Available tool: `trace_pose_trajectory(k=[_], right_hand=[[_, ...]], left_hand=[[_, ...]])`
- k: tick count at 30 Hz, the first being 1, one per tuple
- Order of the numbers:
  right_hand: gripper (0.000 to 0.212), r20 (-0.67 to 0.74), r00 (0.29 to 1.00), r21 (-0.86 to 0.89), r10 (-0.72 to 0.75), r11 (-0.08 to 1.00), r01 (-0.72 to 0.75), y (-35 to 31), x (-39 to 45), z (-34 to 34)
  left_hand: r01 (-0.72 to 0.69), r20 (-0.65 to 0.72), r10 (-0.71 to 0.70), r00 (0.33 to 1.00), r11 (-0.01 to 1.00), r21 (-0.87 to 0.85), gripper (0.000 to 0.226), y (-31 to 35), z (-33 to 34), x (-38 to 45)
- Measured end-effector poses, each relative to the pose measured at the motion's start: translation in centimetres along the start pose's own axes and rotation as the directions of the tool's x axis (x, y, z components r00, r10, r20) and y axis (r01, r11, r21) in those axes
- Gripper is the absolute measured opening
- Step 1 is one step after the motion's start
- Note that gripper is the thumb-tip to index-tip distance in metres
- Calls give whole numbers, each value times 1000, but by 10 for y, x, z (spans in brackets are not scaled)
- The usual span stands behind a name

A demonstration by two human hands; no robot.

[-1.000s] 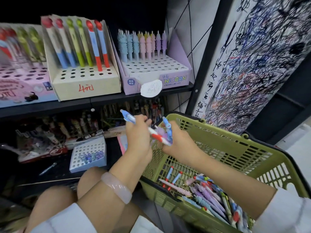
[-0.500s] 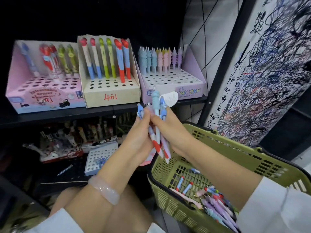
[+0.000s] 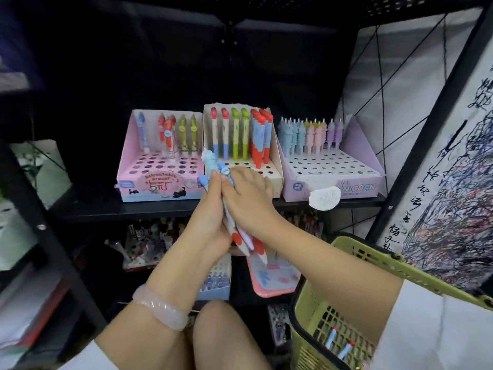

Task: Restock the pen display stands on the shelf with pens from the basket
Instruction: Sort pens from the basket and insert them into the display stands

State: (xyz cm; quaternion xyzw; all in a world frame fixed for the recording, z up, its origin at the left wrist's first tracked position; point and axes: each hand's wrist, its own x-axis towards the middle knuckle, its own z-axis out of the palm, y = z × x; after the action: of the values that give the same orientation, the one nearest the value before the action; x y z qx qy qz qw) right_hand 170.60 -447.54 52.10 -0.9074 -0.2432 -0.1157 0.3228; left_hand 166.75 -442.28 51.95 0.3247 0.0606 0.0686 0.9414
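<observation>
The green basket sits nearest, at lower right, with a few pens lying on its floor; just above it the left hand and right hand press together, fingers curled round a bundle of pens, caps up; behind them on the shelf stand the pink stand, the cream stand and the lilac stand, each partly filled.

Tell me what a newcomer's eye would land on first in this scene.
First, the bunch of pens held between the left hand and right hand at centre, in front of the shelf. Behind them, three display stands sit side by side: pink, cream, lilac, each with many bare holes. The green basket sits at lower right.
</observation>
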Motion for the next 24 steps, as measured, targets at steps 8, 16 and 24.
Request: trace_pose_trajectory(k=[8, 16, 24], right_hand=[[46, 150, 984, 154, -96, 985, 72, -30, 18, 13], [21, 103, 989, 486, -104, 873, 42, -36, 27, 12], [13, 53, 979, 500, -197, 854, 145, -37, 32, 18]], left_hand=[[-197, -166, 244, 956, 947, 254, 33, 31, -29, 13], [-277, -157, 333, 930, 914, 296, 36, 50, -43, 23], [-324, -161, 413, 897, 859, 396, 20, 68, -52, 27]])
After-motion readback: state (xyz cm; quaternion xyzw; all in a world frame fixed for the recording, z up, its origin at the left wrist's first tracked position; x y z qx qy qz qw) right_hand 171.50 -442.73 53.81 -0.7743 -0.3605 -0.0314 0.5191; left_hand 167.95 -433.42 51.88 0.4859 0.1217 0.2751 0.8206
